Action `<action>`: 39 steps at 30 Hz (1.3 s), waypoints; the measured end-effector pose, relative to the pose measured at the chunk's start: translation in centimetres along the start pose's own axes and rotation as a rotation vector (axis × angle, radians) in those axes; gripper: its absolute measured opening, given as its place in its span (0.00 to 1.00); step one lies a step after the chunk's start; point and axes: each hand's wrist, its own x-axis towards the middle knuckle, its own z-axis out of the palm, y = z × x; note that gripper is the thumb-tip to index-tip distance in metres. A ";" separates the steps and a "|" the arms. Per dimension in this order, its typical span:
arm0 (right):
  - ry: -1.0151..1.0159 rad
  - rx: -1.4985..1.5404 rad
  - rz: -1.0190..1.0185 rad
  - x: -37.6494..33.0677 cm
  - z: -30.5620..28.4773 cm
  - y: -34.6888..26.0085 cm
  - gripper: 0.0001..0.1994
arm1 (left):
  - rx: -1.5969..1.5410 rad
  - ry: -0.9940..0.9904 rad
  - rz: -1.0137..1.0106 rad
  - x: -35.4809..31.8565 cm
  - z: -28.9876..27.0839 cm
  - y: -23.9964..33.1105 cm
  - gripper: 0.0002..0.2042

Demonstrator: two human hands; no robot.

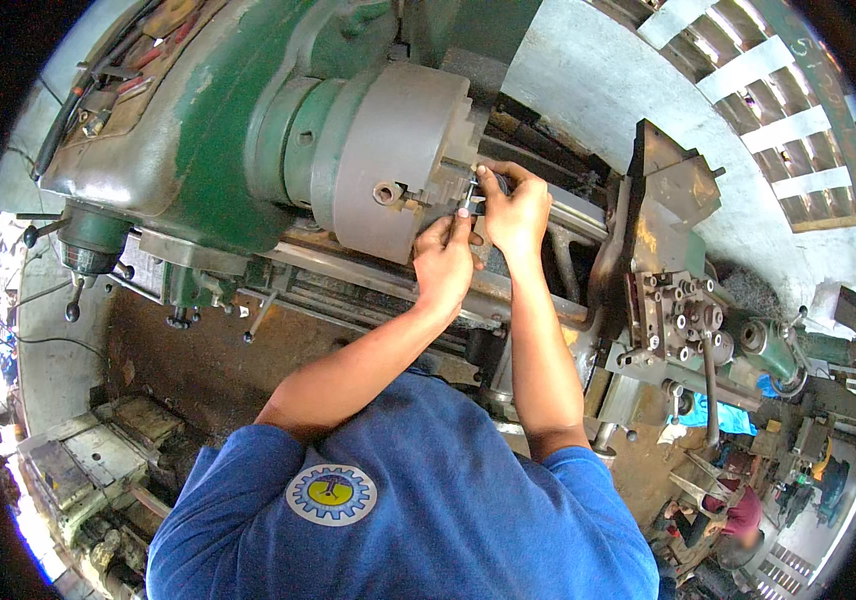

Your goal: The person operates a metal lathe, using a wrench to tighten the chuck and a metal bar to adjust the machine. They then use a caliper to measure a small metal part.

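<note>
— What is seen at the upper left of the frame?
— A green lathe (pixel 208 110) is seen there, with its grey chuck (pixel 393 160) turned toward the centre.

— Where are the hands placed?
— The left hand (pixel 445 262) is held just below the chuck's face, fingers curled narrowly; whether anything is gripped cannot be told. The right hand (pixel 516 212) is closed on a small metal piece (pixel 472 190) at the chuck's face.

— And at the right?
— A tool post (pixel 683 315) is seen, well apart from the hands.
</note>
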 end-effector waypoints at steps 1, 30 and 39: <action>-0.002 0.014 -0.013 0.0 0.0 0.0 0.09 | 0.008 -0.002 0.012 0.0 -0.1 0.0 0.17; -0.075 0.131 0.123 0.4 -2.2 2.0 0.10 | 0.010 -0.101 0.007 -0.7 0.7 0.2 0.17; -0.042 0.055 -0.025 0.7 -2.0 3.3 0.10 | 0.052 -0.110 -0.033 -0.8 1.0 0.5 0.17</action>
